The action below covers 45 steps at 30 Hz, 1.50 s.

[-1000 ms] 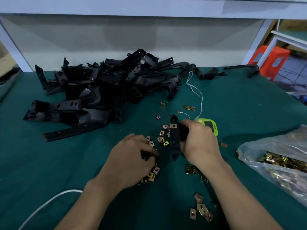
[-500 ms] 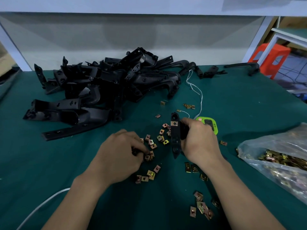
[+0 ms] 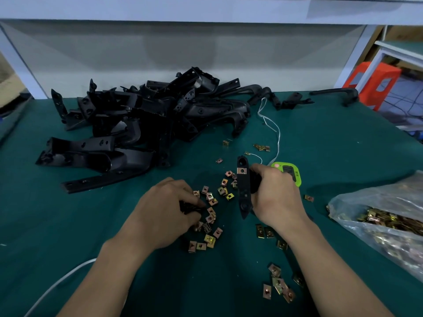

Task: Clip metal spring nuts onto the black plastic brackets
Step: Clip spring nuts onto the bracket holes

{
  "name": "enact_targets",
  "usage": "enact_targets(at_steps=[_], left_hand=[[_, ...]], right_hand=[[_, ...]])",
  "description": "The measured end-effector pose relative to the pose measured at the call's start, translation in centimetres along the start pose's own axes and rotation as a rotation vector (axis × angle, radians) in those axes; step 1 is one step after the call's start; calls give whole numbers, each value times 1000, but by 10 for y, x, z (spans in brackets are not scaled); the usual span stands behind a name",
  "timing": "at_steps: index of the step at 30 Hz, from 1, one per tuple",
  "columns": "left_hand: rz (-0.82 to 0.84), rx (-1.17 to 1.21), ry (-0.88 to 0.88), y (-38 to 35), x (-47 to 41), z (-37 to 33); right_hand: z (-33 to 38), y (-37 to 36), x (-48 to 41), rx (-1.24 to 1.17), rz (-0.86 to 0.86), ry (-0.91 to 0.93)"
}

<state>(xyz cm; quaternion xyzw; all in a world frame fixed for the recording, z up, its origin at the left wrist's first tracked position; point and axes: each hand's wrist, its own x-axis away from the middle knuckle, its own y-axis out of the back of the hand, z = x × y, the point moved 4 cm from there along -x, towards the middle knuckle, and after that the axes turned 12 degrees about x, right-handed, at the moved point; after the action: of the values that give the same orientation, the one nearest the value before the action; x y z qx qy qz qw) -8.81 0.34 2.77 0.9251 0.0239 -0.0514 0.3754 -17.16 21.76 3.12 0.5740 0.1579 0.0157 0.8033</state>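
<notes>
The green surface (image 3: 332, 138) carries a heap of black plastic brackets (image 3: 142, 124), scattered spring nuts (image 3: 212, 202), a clear bag (image 3: 389, 216) of nuts, a lime-green device (image 3: 296, 179) and a white cord (image 3: 272, 124).

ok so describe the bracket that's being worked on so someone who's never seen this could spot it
On the green table, look just nearer than the big pile of black brackets, near the middle. There the right hand grips one narrow black bracket. Unlike the piled ones, it is held in a hand and carries a metal spring nut near its far end.
</notes>
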Motion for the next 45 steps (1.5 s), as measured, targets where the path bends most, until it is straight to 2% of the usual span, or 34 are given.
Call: enact_targets(at_steps=[3, 7, 9, 11, 14, 19, 23, 25, 31, 38, 45], left_hand=[[-54, 42, 21, -4, -2, -2], [-313, 274, 88, -1, 3, -6], [-388, 409, 77, -1, 4, -8], [-393, 572, 106, -2, 4, -8], [-312, 788, 143, -7, 2, -8], [-259, 1001, 133, -10, 2, -9], [-285, 1186, 225, -12, 1, -9], [-301, 1189, 250, -11, 2, -11], [-300, 944, 202, -15, 6, -24], [-177, 1055, 230, -23, 5, -23], [-258, 1095, 166, -24, 7, -34]], right_hand=[[0, 1, 0, -4, 1, 0], [1, 1, 1, -13, 9, -1], [2, 2, 1, -7, 14, -3], [4, 2, 2, -5, 18, -1], [6, 4, 3, -3, 26, 1], [11, 5, 5, 2, 35, 5], [16, 7, 7, 50, 4, 32], [18, 7, 7, 66, 0, 50], [20, 6, 6, 75, 18, 50], [21, 7, 8, 66, 16, 40], [25, 8, 11, 78, 15, 35]])
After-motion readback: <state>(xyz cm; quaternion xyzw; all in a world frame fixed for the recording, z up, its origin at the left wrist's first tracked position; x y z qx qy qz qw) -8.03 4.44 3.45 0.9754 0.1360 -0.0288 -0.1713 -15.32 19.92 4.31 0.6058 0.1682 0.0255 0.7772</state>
